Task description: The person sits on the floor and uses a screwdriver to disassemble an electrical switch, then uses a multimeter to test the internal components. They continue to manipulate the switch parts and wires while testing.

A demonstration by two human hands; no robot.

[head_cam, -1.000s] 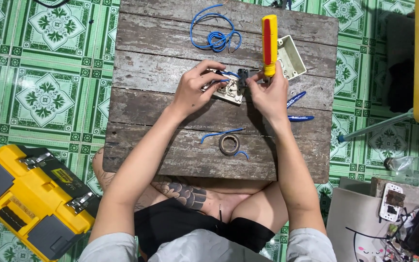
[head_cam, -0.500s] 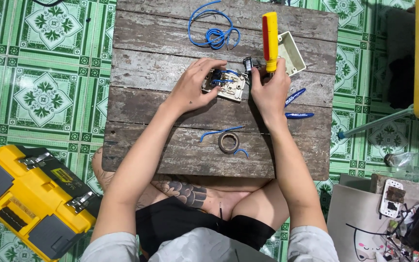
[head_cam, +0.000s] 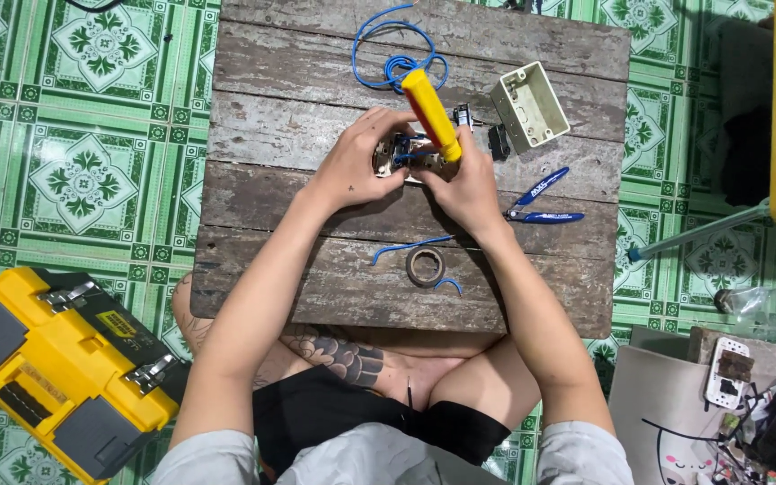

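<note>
Your left hand (head_cam: 357, 166) clamped the socket (head_cam: 397, 154), right hand (head_cam: 469, 180) gripped the screwdriver (head_cam: 433, 115); terminal-screw step it seemed, next needed tip seated squarely

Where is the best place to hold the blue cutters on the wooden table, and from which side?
Grip the blue cutters around both handles, probably coming from the right. The handles spread open toward that side and lie flat and free on the wooden table, while the metal tip points left, close to the right hand.
</note>
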